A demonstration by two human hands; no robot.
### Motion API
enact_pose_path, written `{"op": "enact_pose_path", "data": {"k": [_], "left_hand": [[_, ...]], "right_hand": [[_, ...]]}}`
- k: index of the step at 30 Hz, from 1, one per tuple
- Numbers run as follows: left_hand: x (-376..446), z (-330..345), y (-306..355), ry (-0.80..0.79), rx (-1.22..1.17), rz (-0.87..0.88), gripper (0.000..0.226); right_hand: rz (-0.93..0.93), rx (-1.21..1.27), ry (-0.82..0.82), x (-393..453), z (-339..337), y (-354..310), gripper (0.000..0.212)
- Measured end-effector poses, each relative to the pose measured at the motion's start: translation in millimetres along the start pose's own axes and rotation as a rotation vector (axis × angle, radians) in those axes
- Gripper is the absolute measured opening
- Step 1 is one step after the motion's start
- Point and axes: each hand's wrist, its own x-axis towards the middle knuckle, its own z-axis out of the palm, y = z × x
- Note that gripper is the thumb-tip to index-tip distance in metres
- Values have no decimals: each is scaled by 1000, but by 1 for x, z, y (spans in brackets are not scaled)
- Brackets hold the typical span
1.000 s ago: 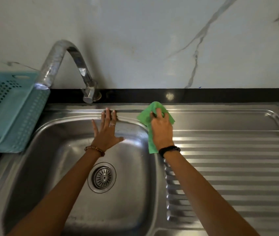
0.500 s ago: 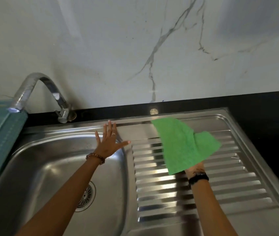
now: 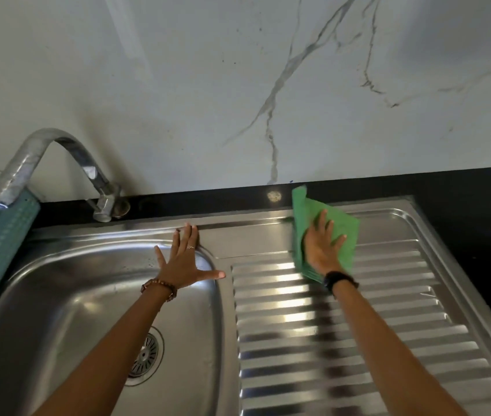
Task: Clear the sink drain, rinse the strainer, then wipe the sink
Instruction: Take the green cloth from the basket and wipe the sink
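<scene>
Right hand (image 3: 323,250) is flat, fingers spread, pressing the green cloth (image 3: 343,232) onto the far end of the ribbed drainboard (image 3: 343,325), right at the back rim beside the black worktop (image 3: 478,205). The grooves run left to right, and the unwiped steel lies nearer the person and to the right, so the right hand is the one placed to work it (wiping stage, I'd judge). Left hand (image 3: 182,265) is open too, splayed on the sink (image 3: 58,295) rim as a brace, with the round slotted strainer (image 3: 145,357) seated in the drain.
</scene>
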Motion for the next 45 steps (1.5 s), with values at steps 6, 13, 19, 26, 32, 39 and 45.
{"op": "enact_pose_path", "data": {"k": [6,13,19,26,32,39,45], "left_hand": [[12,11,-8,19,-17,-3,153],[13,10,-8,-21,0,-43,114],[6,7,-4,8,-33,-56,127],[3,7,-5,66,4,1,153],[3,8,-4,53,-50,28,143],[-2,5,8,62,-104,-96,108],[-4,11,36,-3,-228,11,127]], "right_hand": [[-133,-377,179,-12,82,-36,100],[-546,-411,52,-55,146,-92,59],[-665,-218,23,-40,99,-54,63],[-258,-182,246,-5,15,29,50],[-290,-328,302,-25,73,-23,54],[-594,-210,23,-62,142,-93,53],[-554,-184,118,-36,77,-27,66]]}}
